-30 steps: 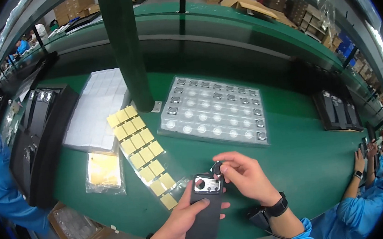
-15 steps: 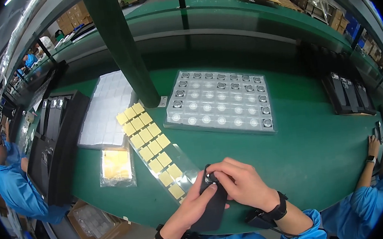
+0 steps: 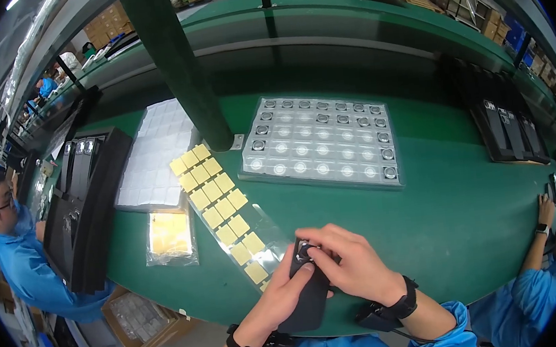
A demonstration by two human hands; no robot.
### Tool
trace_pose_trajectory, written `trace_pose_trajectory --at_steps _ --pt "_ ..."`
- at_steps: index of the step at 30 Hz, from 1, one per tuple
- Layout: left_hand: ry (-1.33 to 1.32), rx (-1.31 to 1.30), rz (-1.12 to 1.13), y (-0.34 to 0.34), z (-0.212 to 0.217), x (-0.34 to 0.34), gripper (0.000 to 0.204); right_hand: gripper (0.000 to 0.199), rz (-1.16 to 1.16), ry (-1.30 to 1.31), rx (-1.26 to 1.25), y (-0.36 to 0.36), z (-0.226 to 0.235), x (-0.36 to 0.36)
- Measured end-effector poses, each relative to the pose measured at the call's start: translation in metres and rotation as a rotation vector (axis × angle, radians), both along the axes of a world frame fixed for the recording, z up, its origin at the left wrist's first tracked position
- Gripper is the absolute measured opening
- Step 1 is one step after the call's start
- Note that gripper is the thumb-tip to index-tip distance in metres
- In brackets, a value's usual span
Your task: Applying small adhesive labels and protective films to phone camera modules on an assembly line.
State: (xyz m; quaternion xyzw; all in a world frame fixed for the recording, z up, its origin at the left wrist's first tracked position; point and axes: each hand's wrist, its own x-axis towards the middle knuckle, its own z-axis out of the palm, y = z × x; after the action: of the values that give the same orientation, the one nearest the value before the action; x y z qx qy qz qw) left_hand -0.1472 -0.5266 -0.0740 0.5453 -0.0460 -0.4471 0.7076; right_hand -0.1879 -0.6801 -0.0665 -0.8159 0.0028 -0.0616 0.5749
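My left hand is closed round a long, flat black device, held tilted above the table's near edge. Its thumb lies close to a small round part with a shiny rim at the device's upper end. The fingers of my right hand are bent over that same end, thumb and fingertips pressed at the round part. They partly cover it, so whether they pinch it or only push on it is hard to see. Beside my left hand lies a clear strip with yellow square stickers.
A clear plastic tray with round metal-rimmed parts lies beyond my hands. White sheets and a bagged yellow pack sit left, near a green post. Black trays hold devices at both sides. Co-workers flank the table.
The whole view has shifted slightly. My left hand keeps its hold on the black device, and my right fingers stay at its upper end with only a small shift.
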Motion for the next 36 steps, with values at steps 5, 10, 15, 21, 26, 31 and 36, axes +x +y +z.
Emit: trace_pose_trajectory --at_steps 5,10,15,21,26,31,36 --pt "-0.004 0.007 0.019 0.002 -0.003 0.002 0.039 0.016 -0.070 -0.060 -0.156 0.001 -0.013 0.000" --pt "-0.228 0.079 0.010 0.006 -0.016 0.000 0.040 0.017 -0.204 -0.233 -0.524 0.010 -0.006 -0.004" --pt "-0.063 0.014 -0.005 0.009 -0.009 0.002 0.045 0.023 -0.299 -0.336 -0.510 0.010 -0.005 0.002" --pt "0.111 -0.216 -0.036 0.015 -0.013 0.004 0.046 0.020 -0.051 0.103 0.072 0.000 0.007 0.002" --pt "0.087 -0.201 -0.012 0.013 -0.012 -0.001 0.044 0.020 0.089 0.194 0.288 -0.001 -0.005 0.005" --pt "0.036 -0.192 -0.001 0.010 -0.012 -0.013 0.044 0.024 0.039 0.359 0.389 -0.002 0.001 -0.006" --pt "0.071 -0.272 0.022 0.016 -0.020 -0.012 0.046 0.025 0.115 0.388 0.495 0.000 -0.001 -0.003"
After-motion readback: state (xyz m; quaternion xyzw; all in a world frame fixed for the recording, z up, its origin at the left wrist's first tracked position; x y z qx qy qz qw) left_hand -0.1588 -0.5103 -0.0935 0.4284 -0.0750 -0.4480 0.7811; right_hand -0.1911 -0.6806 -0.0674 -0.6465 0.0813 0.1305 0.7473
